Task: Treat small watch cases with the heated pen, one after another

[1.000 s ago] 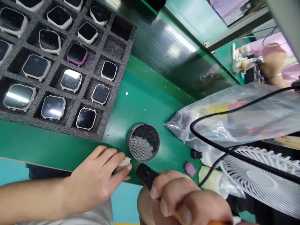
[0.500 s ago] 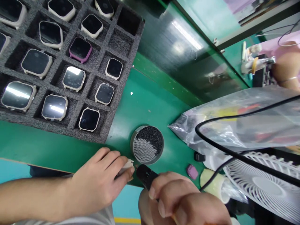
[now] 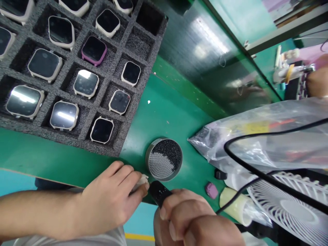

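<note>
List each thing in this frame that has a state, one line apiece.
left hand: closed on a small white part
right hand: gripping a black tool, tip at the white part
round tin: open, holding tiny dark pieces
foam tray: most cells filled with watch bodies, some empty
fan: cannot tell if running

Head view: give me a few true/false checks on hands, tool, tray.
1. The left hand pinches a small white part at the table edge. True.
2. The right hand grips a black tool. True.
3. The round tin sits inside the foam tray. False: it stands on the green table, beside the tray.
4. Every watch in the tray is beige. False: one pink watch lies among them.
5. The white fan is to the right. True.
</note>
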A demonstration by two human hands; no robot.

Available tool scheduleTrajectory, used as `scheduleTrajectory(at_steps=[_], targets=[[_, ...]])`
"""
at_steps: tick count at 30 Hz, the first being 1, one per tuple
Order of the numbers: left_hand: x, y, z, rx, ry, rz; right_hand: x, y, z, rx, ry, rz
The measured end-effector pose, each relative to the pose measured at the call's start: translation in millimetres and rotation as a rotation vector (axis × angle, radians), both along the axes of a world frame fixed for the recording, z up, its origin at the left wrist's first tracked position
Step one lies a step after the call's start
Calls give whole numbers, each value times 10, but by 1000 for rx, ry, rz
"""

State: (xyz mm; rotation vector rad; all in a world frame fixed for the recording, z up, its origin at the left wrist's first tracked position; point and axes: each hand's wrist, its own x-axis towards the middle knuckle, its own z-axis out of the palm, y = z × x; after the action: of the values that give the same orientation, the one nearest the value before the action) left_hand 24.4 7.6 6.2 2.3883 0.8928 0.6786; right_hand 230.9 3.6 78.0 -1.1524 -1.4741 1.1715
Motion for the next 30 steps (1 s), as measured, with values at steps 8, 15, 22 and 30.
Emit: scheduleTrajectory(at_steps=[8,15,22,30], targets=[[18,-47,-34,14,42,6,-183,-96,-151,255,106,-224],[-53,-77,-36,64,117,-122,-72,-104,-210,443,131,-406],[19,-102,-94,88,112,-44,-268,-31,-255,393,214,-577],[-37,-27,3,21,112,-130,-164,-74,-229,351,155,-510]])
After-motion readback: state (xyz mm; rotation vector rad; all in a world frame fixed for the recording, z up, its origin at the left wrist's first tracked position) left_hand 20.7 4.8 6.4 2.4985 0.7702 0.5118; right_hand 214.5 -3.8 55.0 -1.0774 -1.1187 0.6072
